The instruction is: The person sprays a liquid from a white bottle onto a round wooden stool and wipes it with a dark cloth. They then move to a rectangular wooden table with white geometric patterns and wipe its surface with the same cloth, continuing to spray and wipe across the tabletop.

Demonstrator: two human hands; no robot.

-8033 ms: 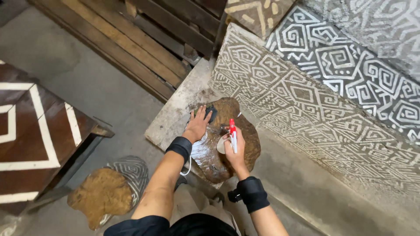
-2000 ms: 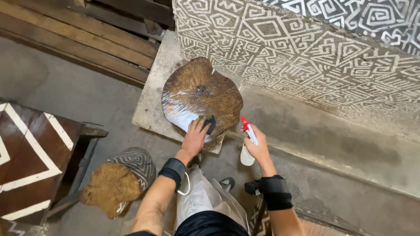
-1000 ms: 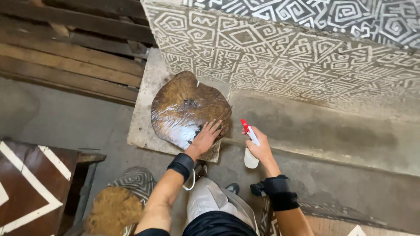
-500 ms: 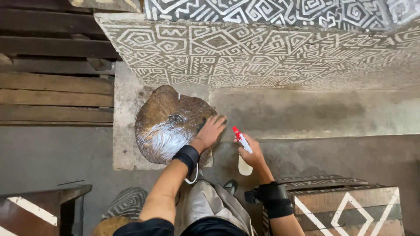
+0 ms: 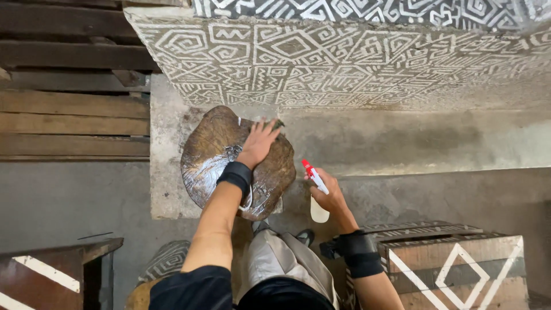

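Observation:
A round brown wooden slab (image 5: 209, 158) with a wet, shiny face lies on a pale stone block (image 5: 163, 189). My left hand (image 5: 257, 142) presses flat on the slab's far right part, with a dark cloth (image 5: 276, 124) showing under the fingertips. My right hand (image 5: 327, 194) holds a white spray bottle with a red nozzle (image 5: 314, 189) just to the right of the slab, off the block. Both wrists wear black bands.
A wall painted with white geometric patterns (image 5: 321, 51) rises behind the slab. Wooden planks (image 5: 69, 120) lie at the left. A patterned wooden box (image 5: 459, 264) stands at the lower right, a dark patterned table (image 5: 51, 270) at the lower left. Grey concrete floor (image 5: 447, 189) lies around.
My left hand has slid with the cloth from the slab's near edge up to its far right part. The spray bottle has stayed beside the slab. My view has swung round to the right.

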